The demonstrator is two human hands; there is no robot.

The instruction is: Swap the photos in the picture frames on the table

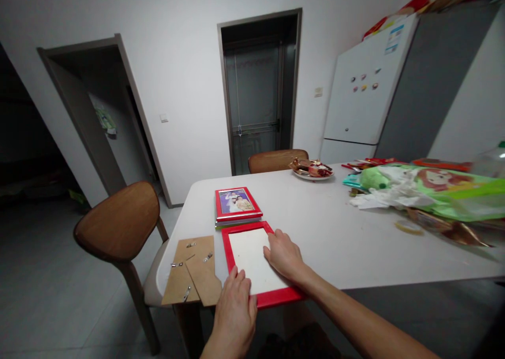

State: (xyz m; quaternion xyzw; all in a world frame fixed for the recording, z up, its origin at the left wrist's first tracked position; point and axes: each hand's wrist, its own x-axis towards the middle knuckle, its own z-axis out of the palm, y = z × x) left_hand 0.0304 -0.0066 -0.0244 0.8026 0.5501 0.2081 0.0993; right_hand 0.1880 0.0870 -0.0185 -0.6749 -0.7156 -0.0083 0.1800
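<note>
A red picture frame (pixel 276 297) lies on the table's near edge, with a plain white sheet (pixel 252 259) filling its opening. My left hand (pixel 235 309) grips its lower left side, fingers on the red border. On the right side, my right hand (pixel 284 253) is closed over the border, its thumb on the white sheet; part of the border is hidden beneath it. To the left rests a brown backing board (pixel 179 280) with metal clips and a stand leg (pixel 203 277). Behind the frame is a small stack topped by a red-framed photo (pixel 236 201).
The white table (pixel 307 217) carries a plate of wrapped items (pixel 313 170) at its far edge. Bags and packaging (pixel 445 190) crowd the right side. Wooden chairs stand at the left (pixel 122 222) and the far side (pixel 276 160). A fridge (pixel 363 90) is at the back right.
</note>
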